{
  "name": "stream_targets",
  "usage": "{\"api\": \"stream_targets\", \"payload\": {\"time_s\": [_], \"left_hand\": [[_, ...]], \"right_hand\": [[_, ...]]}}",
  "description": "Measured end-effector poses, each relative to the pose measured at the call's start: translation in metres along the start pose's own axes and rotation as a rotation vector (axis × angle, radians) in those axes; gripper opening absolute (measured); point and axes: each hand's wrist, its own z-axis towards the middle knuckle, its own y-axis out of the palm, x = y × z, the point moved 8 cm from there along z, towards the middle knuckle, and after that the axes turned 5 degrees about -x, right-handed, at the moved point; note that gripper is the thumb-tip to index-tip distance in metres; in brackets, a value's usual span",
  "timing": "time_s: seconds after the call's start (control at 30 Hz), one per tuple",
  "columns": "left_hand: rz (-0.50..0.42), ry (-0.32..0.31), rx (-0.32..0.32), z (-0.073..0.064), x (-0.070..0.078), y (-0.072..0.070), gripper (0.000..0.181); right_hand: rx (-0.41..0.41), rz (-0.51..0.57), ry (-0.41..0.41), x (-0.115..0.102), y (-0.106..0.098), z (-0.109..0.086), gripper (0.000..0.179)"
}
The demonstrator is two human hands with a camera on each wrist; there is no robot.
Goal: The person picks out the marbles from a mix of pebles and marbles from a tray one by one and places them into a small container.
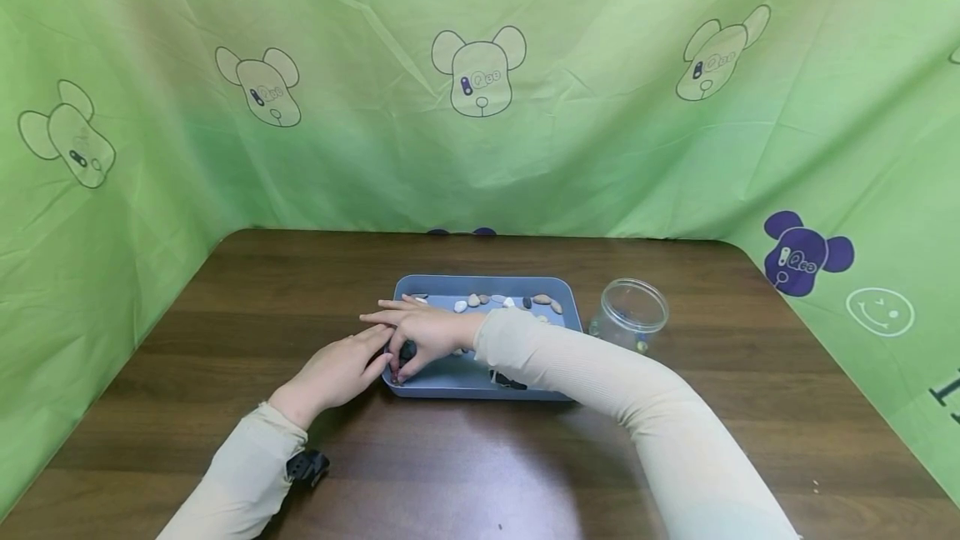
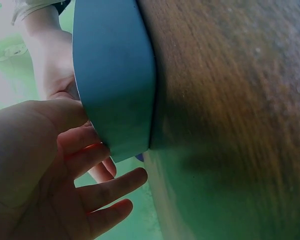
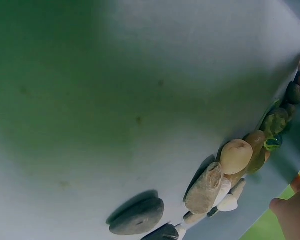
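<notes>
My right hand (image 1: 431,332) reaches into the left end of a blue tray (image 1: 480,394). Its thumb and index finger curl together over a small dark reddish object (image 1: 396,374) in the front left corner, too small to identify. My left hand (image 1: 337,369) lies at the tray's left end, thumb and fingertips touching the rim. In the left wrist view its fingers are spread and mostly straight beside the tray wall (image 2: 115,75). Pebbles line the tray's edge in the right wrist view, among them a cream pebble (image 3: 236,156), a grey pebble (image 3: 137,216) and a green glass marble (image 3: 273,142).
A clear glass jar (image 1: 634,307) stands just right of the tray, with a few small marbles (image 1: 642,347) near its bottom. Light and dark pebbles (image 1: 474,300) lie along the tray's far side. Green printed cloth (image 1: 480,173) hangs behind the wooden table (image 1: 300,290).
</notes>
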Motion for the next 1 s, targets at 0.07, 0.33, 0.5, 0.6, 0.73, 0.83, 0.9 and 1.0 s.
{"api": "stream_targets", "payload": {"time_s": [0.07,0.33,0.5,0.6,0.73,0.83,0.9,1.0], "left_hand": [[0.005,0.004,0.003,0.0000,0.0001,-0.0002,0.042],[0.024,0.014,0.001,-0.0004,0.0009,-0.0009,0.041],[0.019,0.017,0.002,-0.0007,0.0013,-0.0002,0.042],[0.014,0.012,0.003,-0.0005,0.0009,0.0001,0.042],[-0.002,0.002,0.005,-0.0005,0.0008,-0.0007,0.041],[-0.013,-0.010,0.007,-0.0005,0.0002,-0.0012,0.041],[-0.013,-0.014,0.006,-0.0004,-0.0003,-0.0011,0.041],[-0.009,-0.014,-0.002,-0.0005,-0.0003,-0.0006,0.042]], "right_hand": [[0.002,0.001,-0.005,-0.0001,0.0001,0.0001,0.011],[0.009,0.005,-0.016,0.0007,0.0004,0.0013,0.005],[0.012,0.013,-0.022,0.0022,0.0016,0.0018,0.007],[0.013,0.006,-0.021,0.0024,0.0024,0.0021,0.010],[0.004,0.002,-0.019,0.0008,0.0019,0.0027,0.012],[-0.002,-0.002,-0.027,-0.0004,0.0016,0.0032,0.010],[0.000,-0.006,-0.031,-0.0002,0.0016,0.0036,0.008],[0.007,-0.004,-0.034,0.0010,0.0005,0.0033,0.005]]}}
